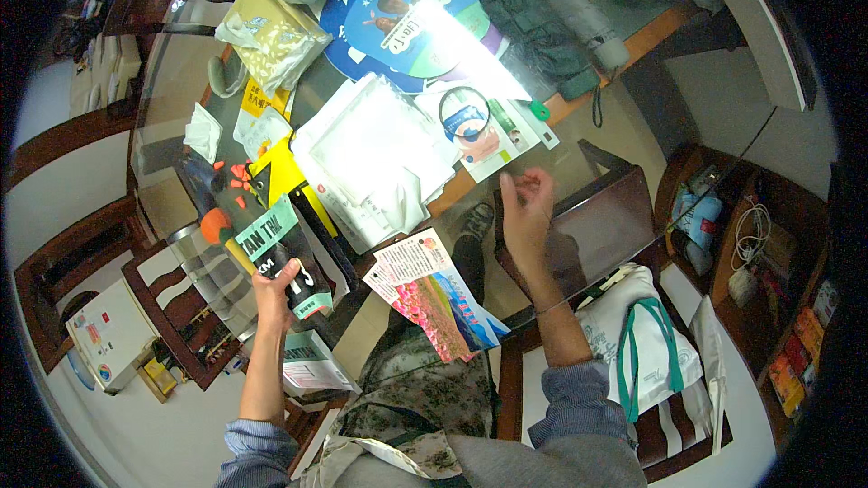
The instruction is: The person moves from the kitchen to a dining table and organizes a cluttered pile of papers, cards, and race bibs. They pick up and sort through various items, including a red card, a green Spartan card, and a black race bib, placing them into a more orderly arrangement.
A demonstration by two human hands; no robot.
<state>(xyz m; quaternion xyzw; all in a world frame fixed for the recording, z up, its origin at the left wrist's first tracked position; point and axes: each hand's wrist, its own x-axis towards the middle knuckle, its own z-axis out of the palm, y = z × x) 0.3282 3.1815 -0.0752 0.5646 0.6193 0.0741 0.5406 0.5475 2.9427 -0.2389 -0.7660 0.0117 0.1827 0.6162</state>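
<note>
My left hand [274, 291] grips a dark printed card with teal ends [278, 244], the thumb lying across its face. Large white lettering shows on the card. My right hand [529, 203] is above the glass table's near side, thumb and curled fingers apart, with nothing visible between them. Just beyond it are printed leaflets [491, 159] with a round black-rimmed lens [464, 112] on top. Between my hands, several long picture cards [437, 291] lie fanned out at the table's edge. Left of them is a yellow and black item [285, 169].
White papers and plastic sleeves [369, 149] are piled centrally. Beyond them are blue paddle-shaped fans [413, 20], a tissue pack [268, 34] and a folded dark umbrella [542, 27]. Orange earplug-like bits [241, 176] lie left. A white tote bag [637, 346] rests on a chair at right.
</note>
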